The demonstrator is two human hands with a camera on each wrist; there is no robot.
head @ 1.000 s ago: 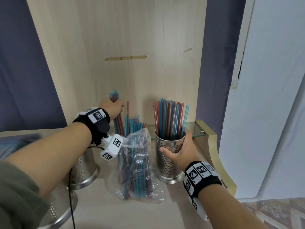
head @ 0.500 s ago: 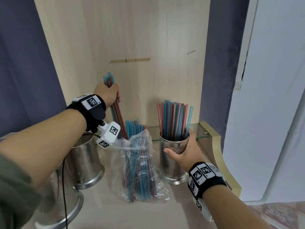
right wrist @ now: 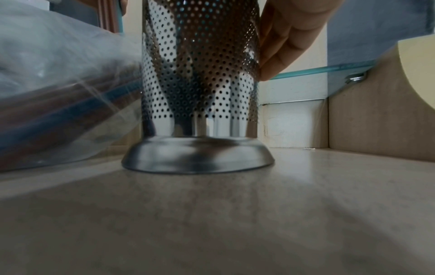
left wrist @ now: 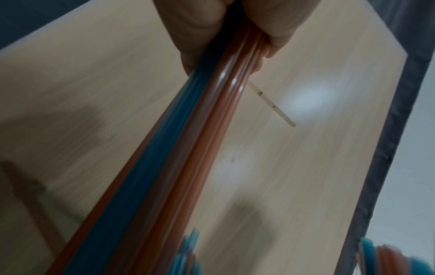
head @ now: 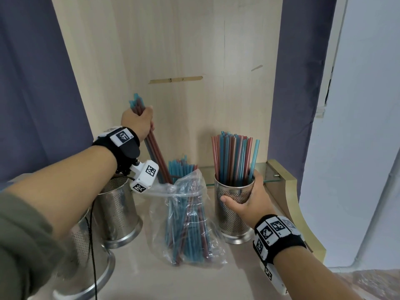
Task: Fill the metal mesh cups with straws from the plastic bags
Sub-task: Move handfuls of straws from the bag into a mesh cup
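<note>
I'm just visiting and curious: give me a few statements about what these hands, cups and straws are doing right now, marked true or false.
1. The left hand grips a bundle of straws. True.
2. The right hand is resting flat on the table. False: it holds the right mesh cup.
3. That cup is empty. False: it stands full of red and blue straws.
4. The plastic bag lies between two mesh cups. True.
5. The bag is empty. False: many straws remain inside.
</note>
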